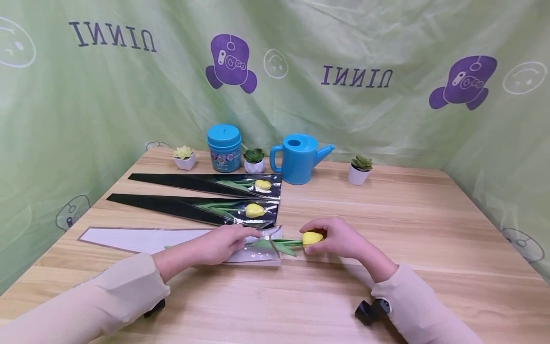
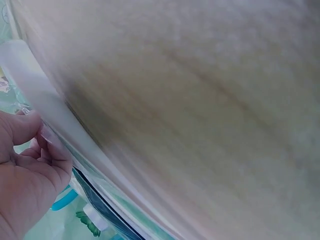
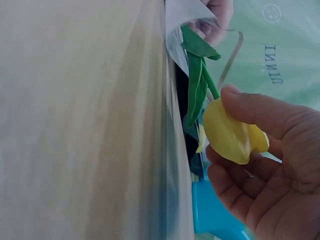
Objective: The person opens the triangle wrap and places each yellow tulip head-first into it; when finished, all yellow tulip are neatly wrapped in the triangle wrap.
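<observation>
On the wooden table (image 1: 386, 224), yellow tulip (image 1: 312, 237) in right hand (image 1: 339, 239).

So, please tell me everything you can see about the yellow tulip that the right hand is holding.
The tulip has a closed yellow bloom, a thin green stem and long green leaves; it looks artificial. It lies flat on the wooden table, bloom to the right, with its stem and leaves reaching into the open mouth of the white wrapper. The right hand grips the bloom between thumb and fingers. The left hand pinches the wrapper's opening near the leaves.
</observation>
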The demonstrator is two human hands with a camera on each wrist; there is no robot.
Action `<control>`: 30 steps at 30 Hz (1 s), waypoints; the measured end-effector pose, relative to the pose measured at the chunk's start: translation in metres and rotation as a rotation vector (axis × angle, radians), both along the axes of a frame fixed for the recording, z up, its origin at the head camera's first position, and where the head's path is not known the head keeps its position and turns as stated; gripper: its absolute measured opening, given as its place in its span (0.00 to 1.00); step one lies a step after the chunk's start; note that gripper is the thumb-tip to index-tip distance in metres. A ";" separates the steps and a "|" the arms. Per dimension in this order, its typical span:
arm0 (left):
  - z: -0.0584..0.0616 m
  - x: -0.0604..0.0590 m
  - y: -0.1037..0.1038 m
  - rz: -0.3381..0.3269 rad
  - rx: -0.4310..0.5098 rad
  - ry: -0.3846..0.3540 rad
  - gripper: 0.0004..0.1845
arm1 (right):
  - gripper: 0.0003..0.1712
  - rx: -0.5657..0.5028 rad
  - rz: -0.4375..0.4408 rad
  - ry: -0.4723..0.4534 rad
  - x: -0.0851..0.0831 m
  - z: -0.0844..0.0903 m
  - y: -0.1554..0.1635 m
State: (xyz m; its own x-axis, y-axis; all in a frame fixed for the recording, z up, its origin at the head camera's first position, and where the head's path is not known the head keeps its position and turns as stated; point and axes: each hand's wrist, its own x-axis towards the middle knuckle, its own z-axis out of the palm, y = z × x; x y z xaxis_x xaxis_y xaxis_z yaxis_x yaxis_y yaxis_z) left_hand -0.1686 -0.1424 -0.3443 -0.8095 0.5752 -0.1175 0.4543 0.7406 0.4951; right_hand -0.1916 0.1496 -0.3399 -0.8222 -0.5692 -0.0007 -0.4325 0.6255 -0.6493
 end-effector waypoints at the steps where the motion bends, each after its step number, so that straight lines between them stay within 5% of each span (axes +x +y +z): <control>1: 0.000 0.000 0.000 -0.002 0.003 0.001 0.22 | 0.22 -0.003 0.000 -0.004 0.000 0.000 -0.001; 30: 0.003 0.000 0.004 0.001 0.011 -0.005 0.21 | 0.18 -0.097 -0.015 -0.032 0.006 -0.016 -0.051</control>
State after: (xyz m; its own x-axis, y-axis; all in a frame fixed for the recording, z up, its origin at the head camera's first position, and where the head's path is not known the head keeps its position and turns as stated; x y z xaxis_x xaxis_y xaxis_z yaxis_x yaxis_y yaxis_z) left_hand -0.1686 -0.1384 -0.3412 -0.8093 0.5760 -0.1153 0.4514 0.7353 0.5055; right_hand -0.1855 0.0991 -0.3560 -0.8312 -0.5552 0.0277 -0.4018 0.5655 -0.7202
